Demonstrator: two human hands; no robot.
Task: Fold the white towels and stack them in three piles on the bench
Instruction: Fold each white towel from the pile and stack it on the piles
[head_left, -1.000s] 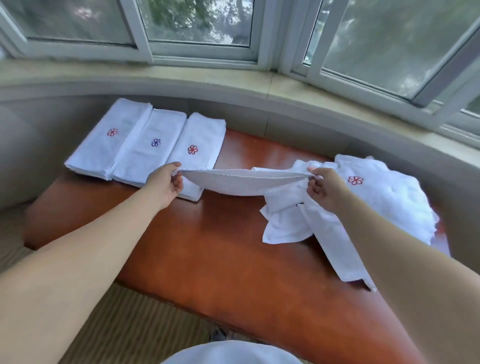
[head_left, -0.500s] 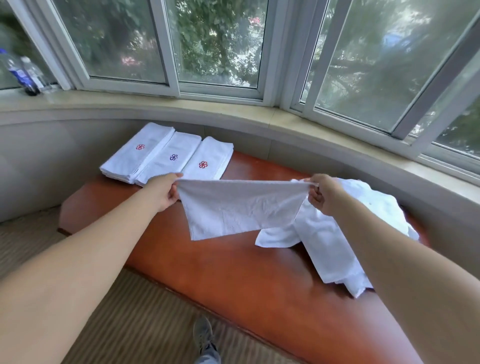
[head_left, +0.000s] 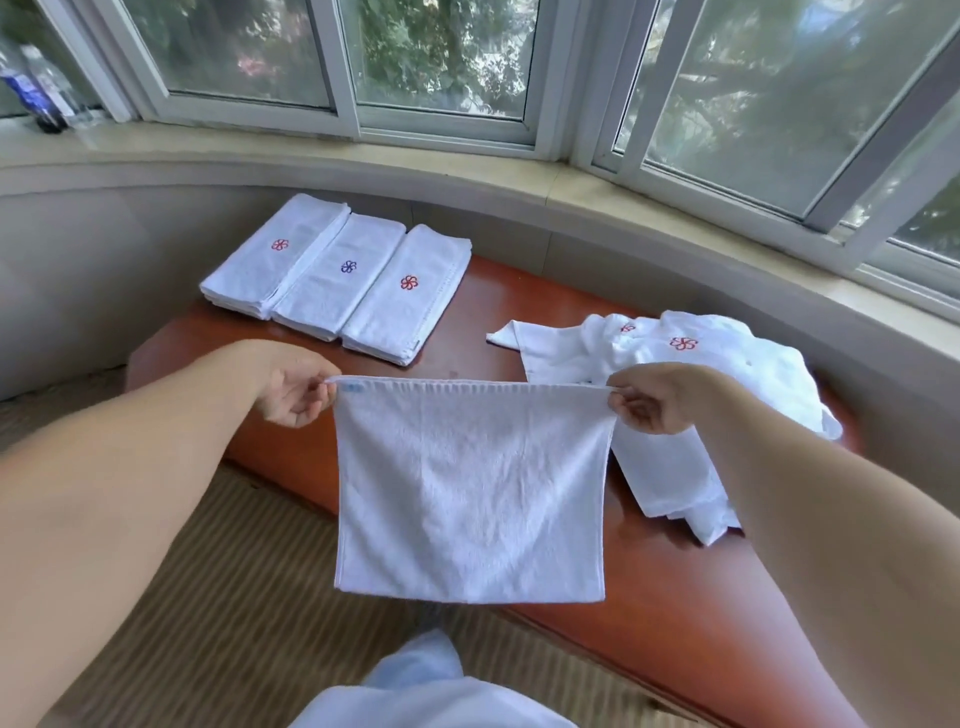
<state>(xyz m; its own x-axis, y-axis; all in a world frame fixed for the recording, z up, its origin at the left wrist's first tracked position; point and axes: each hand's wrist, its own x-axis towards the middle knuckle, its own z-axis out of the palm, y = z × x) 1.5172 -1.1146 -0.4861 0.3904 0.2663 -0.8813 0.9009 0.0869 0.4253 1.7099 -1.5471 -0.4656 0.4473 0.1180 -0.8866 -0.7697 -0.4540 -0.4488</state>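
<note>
Two hands, left hand and right hand, pinch the top corners of a towel hanging flat above the counter, three piles lying ahead, nearer the left.

Hotel-like room, bay window, monogrammed towels

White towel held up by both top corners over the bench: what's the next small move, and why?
Probably bring the left hand across to the right hand, halving the white towel. It hangs flat and square, pinched at both top corners, while the three folded towel piles on the red-brown wooden bench are narrow strips.
</note>
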